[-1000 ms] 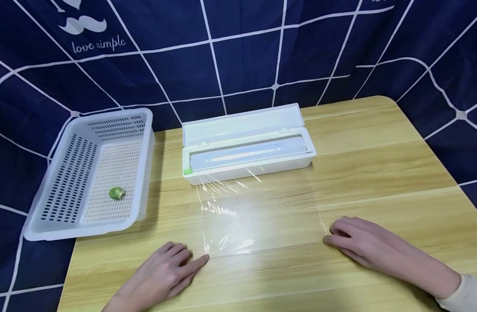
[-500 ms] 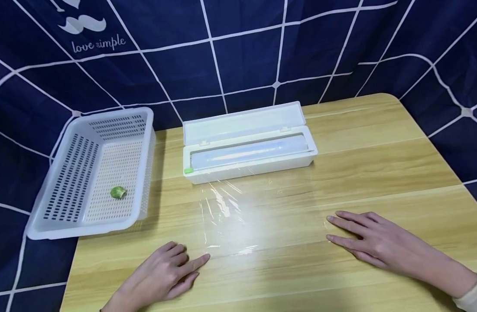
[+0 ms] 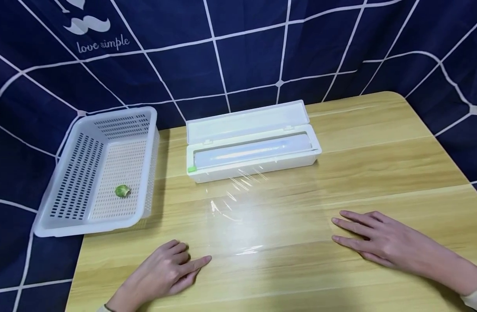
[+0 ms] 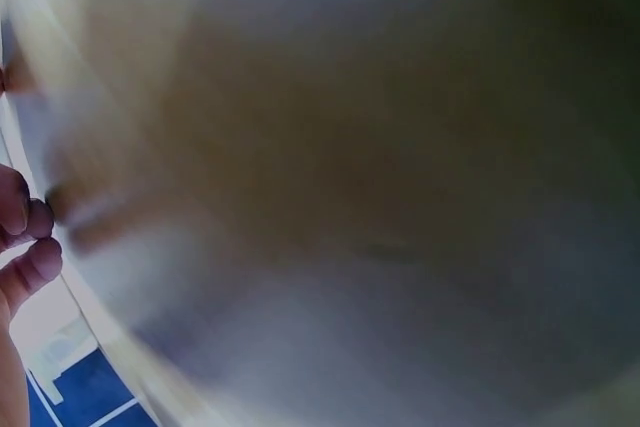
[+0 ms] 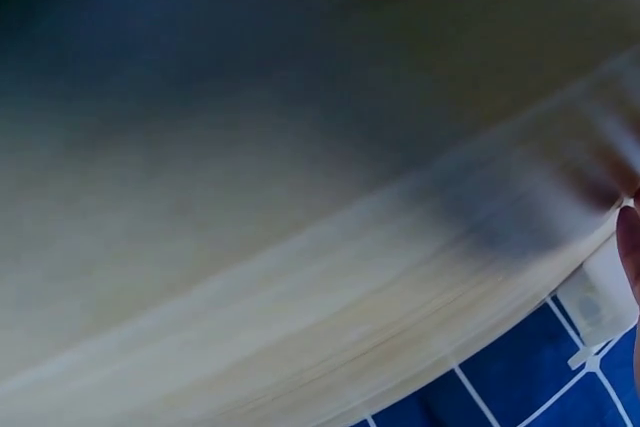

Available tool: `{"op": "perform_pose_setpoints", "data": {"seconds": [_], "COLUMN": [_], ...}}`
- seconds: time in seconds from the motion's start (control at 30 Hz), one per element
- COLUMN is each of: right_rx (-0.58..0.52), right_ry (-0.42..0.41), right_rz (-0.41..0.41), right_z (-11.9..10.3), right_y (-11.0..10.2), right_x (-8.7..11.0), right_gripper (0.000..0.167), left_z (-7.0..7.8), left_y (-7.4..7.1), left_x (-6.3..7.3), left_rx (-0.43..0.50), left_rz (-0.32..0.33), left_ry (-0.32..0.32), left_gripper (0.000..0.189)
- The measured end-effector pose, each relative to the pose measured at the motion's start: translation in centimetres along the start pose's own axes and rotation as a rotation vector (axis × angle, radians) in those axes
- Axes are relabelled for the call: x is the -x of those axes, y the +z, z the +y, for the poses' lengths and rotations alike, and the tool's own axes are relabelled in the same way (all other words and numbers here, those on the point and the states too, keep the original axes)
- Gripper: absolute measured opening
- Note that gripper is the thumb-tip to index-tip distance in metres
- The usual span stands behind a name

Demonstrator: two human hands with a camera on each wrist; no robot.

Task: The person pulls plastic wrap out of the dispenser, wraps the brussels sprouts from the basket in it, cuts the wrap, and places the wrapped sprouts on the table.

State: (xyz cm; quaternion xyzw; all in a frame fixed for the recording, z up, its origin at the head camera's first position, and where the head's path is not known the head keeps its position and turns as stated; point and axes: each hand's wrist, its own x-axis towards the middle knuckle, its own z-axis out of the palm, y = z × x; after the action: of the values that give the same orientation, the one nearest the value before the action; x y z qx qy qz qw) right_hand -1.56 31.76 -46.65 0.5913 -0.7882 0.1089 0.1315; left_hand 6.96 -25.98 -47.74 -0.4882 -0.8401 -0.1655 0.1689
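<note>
A sheet of clear cling film lies over the table, drawn from a roll in a white dispenser box with its lid raised. My left hand rests at the film's near left corner. Its index finger is straight and touches down there, while the other fingers bend. On the other side, my right hand lies with fingers spread, their tips by the film's near right edge. The left wrist view shows some fingertips at its left border; most of both wrist views is blurred tabletop.
A white perforated basket stands at the left, holding a small green vegetable like a Brussels sprout. A green slider sits at the box's left end. Behind the wooden table hangs a dark blue checked cloth.
My right hand has let go of the film's right edge and spread its fingers flat. The left hand stays nearly in place. Creases in the film have smoothed out.
</note>
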Motion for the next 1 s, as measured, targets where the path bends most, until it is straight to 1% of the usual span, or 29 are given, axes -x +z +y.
{"op": "perform_pose_setpoints", "data": {"seconds": [0.17,0.27,0.4,0.53,0.73,0.87,1.0], "right_rx": [-0.015,-0.027,-0.021,-0.013,-0.017,-0.041,-0.073], "right_ry": [-0.016,-0.017,-0.012,-0.017,-0.013,-0.005,-0.005], "right_rz": [-0.008,-0.005,-0.022,-0.018,0.025,0.092,0.143], "right_z": [-0.1,-0.2,-0.1,0.0,0.1,0.1,0.3], "right_y": [0.0,-0.1,-0.4,-0.8,-0.8,-0.6,-0.5], "right_x": [0.2,0.2,0.5,0.8,0.5,0.0,-0.6], "right_gripper": [0.047,0.047,0.047,0.046,0.045,0.044,0.044], "left_z": [0.1,0.1,0.2,0.3,0.1,0.0,-0.2], "left_y": [0.3,0.3,0.2,0.1,0.0,0.0,-0.1], "left_x": [0.0,0.0,0.0,0.1,-0.1,-0.4,-0.8], "left_rx": [0.013,0.015,0.024,0.038,0.076,0.110,0.121], "left_rz": [0.026,0.030,0.030,0.029,0.047,0.072,0.090], "left_ry": [0.011,0.011,0.012,0.014,0.014,0.038,0.064], "left_gripper": [0.034,0.033,0.032,0.033,0.031,0.028,0.026]}}
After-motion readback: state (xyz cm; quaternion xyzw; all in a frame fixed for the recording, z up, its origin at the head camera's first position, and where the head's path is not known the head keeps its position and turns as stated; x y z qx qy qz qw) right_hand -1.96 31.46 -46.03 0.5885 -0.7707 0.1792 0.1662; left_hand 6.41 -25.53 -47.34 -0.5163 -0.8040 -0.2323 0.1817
